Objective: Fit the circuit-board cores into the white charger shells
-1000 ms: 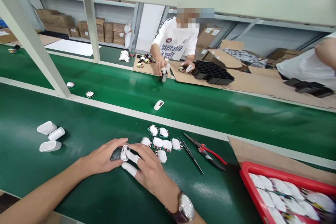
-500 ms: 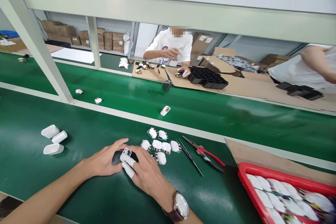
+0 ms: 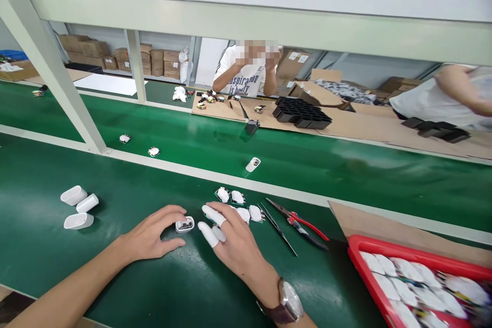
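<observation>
A small white oval housing with electronic parts showing in its mouth stands upright on the green bench. My left hand curves around its left side, thumb and fingers apart; whether a fingertip touches the rim I cannot tell. My right hand, with white finger cots and a watch on the wrist, is apart from the housing, fingers spread. It hovers at a group of circuit boards with white pads, covering several of them. To the left lie three white housings, with no parts visible in them.
Tweezers and red-handled pliers lie right of the boards. A red tray of padded boards stands at front right. Beyond a pale rail, the green conveyor carries boards and a filled housing. Two co-workers are across it.
My right hand has come off the housing and moved right over the boards. The left hand's grip has loosened. Items on the conveyor have shifted right; the co-worker's hands have risen.
</observation>
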Demonstrator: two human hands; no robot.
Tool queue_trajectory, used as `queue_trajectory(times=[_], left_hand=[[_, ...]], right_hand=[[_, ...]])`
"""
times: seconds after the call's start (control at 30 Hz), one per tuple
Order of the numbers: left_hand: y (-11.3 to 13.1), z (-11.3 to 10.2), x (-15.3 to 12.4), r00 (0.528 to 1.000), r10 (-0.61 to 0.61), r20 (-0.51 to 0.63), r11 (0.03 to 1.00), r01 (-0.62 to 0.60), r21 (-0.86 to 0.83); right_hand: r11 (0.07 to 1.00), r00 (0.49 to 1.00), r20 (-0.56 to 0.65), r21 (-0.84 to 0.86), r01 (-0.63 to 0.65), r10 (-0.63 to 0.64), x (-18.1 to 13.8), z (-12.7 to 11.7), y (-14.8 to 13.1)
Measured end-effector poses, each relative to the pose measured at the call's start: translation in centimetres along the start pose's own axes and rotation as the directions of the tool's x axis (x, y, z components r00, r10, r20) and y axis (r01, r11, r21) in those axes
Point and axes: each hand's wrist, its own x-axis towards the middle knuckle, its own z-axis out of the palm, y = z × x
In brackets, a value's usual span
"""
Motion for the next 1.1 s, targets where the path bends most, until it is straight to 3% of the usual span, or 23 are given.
queue_trajectory(times=[0.1,0.2,0.43,0.63,0.7,0.8,0.97,1.1], left_hand=[[-0.1,0.2,0.2,0.988,0.150,-0.045,0.986,-0.146,0.081],[0.0,0.5,0.3,0.979,0.187,-0.084,0.979,-0.179,0.099],[0.5,0.9,0.6,0.986,0.146,-0.080,0.985,-0.137,0.107],[1.3,0.8,1.6,0.994,0.024,-0.111,0.999,-0.020,0.035],[0.8,0.3,3.5,0.994,-0.058,-0.094,0.996,0.065,0.067],[-1.4,-1.0,8.6,0.981,-0.164,-0.103,0.965,0.181,0.188],[-6.7,-2.2,18.0,0.933,-0.250,-0.257,0.902,0.321,0.288],[-9.4,-2.0,20.2,0.872,-0.328,-0.364,0.812,0.457,0.363]], right_hand=[[1.000,1.000,-0.005,-0.028,-0.009,0.009,-0.1,-0.9,0.8],[0.999,1.000,-0.009,-0.040,-0.022,0.022,-0.8,-0.8,1.3],[0.999,0.999,-0.040,-0.037,-0.032,0.030,-1.6,-1.0,1.7],[0.995,0.998,-0.048,-0.096,0.026,-0.031,-1.6,-1.3,1.1],[0.992,0.999,-0.023,-0.118,0.041,-0.044,-1.8,-1.2,1.1],[0.989,0.998,0.007,-0.129,0.069,-0.069,-2.2,-0.9,1.4],[0.984,0.995,0.001,-0.149,0.096,-0.097,-2.8,-0.5,2.0],[0.973,0.993,0.025,-0.199,0.114,-0.111,-3.2,-0.4,1.9]])
